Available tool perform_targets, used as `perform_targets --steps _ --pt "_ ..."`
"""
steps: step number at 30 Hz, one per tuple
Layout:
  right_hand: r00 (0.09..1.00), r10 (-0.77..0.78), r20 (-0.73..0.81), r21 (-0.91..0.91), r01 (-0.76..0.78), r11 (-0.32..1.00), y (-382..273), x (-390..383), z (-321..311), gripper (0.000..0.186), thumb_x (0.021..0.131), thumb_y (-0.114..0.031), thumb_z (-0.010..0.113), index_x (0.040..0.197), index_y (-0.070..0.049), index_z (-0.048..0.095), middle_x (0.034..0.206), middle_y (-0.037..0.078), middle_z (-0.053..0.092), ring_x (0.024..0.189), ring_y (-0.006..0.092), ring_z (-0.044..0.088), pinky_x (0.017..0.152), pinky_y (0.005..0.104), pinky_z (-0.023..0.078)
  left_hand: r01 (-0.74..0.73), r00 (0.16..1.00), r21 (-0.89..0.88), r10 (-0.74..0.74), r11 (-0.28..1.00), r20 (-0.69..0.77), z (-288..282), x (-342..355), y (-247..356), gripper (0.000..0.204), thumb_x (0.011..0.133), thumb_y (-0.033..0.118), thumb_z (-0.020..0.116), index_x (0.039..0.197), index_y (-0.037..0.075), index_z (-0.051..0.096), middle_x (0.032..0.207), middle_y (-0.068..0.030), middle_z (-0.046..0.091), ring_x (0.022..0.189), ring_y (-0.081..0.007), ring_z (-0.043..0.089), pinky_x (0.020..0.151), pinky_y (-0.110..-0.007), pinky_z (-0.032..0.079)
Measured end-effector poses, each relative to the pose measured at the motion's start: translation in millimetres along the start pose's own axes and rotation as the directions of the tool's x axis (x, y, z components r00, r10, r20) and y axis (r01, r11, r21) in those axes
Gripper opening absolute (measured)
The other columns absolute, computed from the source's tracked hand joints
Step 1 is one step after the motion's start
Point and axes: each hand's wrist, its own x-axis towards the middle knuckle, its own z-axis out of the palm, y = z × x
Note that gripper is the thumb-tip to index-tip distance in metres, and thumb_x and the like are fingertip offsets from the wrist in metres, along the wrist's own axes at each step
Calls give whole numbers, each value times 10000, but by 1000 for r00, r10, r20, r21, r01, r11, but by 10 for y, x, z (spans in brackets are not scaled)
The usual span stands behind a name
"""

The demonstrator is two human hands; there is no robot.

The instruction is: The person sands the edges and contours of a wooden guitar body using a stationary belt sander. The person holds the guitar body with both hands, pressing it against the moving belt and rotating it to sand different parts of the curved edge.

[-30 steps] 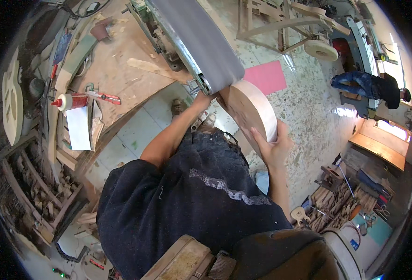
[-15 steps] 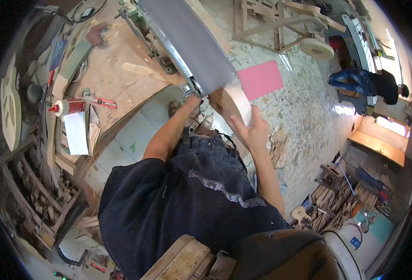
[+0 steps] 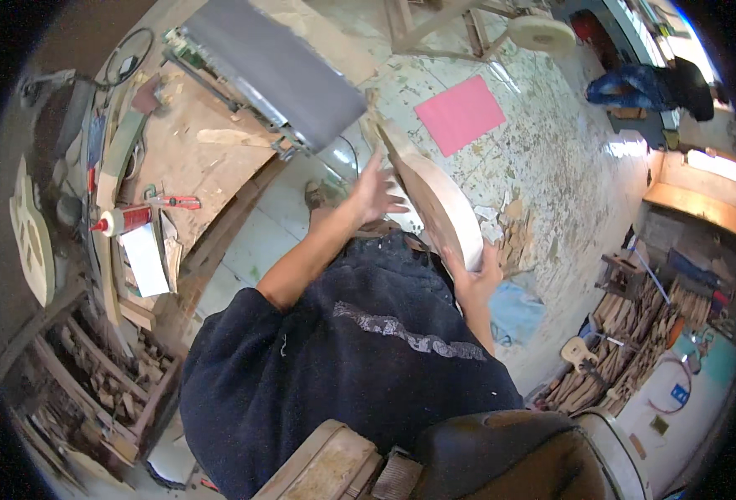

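My right hand (image 3: 478, 277) grips the lower end of a long, pale wooden piece (image 3: 437, 196) with a curved, thick edge, held tilted in front of my body. My left hand (image 3: 375, 193) is beside the piece's left face with its fingers spread and apart; whether a fingertip touches it I cannot tell. Up and to the left is a belt sander (image 3: 272, 67) with a wide grey belt, away from the wood's upper end.
A bench (image 3: 205, 171) at the left carries a glue bottle (image 3: 125, 219), red tool, white paper and scraps. A pink sheet (image 3: 459, 113) lies on the floor. A person (image 3: 651, 87) is at the upper right, near a wooden frame. Stacked wood (image 3: 618, 350) is at the lower right.
The wooden piece has come away from the sander's end and down toward me. My left hand has left the sander end and opened. The view has shifted, showing the sander farther up and left.
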Motion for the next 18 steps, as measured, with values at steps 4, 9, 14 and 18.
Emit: perform_targets --steps 4,9,14,18 --pt "1000 -7 9 -36 8 999 62 -145 -107 551 704 -180 880 1166 14 653 1074 222 708 918 318 725 808 377 556 72 934 339 -183 938 308 511 72 -71 861 912 661 511 1469 16 390 1451 -231 475 1254 -360 565 987 -591 478" --pt "937 -348 10 -99 347 932 398 -194 -175 603 652 -77 812 1212 15 609 1287 189 644 1158 365 644 951 414 542 95 897 429 -264 898 354 889 300 -160 579 749 152 629 1294 -19 534 1122 -179 678 1041 -296 679 925 -426 569" --pt "942 -282 181 205 245 948 580 -54 -404 554 761 -183 811 1223 31 591 1337 223 601 1245 378 585 1035 429 485 -304 920 605 62 736 386 1069 193 -201 613 706 127 651 1291 -26 553 1123 -189 679 1069 -267 662 950 -374 525" --pt "986 -78 -147 23 82 996 899 467 -837 673 785 -201 811 1348 32 525 1360 224 577 1287 364 539 1093 428 402 -622 757 778 320 86 570 1266 -229 -45 817 644 113 667 1422 -25 463 1241 -176 651 1114 -245 623 991 -342 472"
